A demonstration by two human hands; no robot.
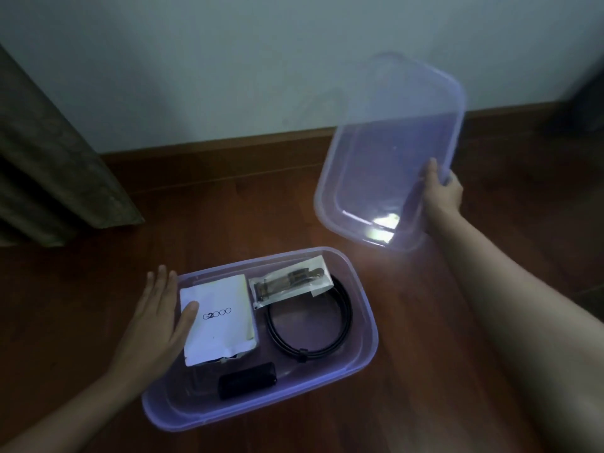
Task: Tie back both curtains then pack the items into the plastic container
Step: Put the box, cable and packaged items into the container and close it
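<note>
Plastic container (pixel 356 341) on floor (pixel 98 289), left hand (pixel 157 322) flat against its side; right hand (pixel 441 194) grips lid (pixel 392 142) raised beyond.

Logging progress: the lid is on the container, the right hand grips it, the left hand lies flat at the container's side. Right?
No: the head view shows the lid held in the air, off the open container. The right hand grips it; the left hand lies flat at the container's side.

The left hand (pixel 157 318) and right hand (pixel 441 194) are bare (dim light hides fine detail). Back from the fingers, both forearms are bare too.
</note>
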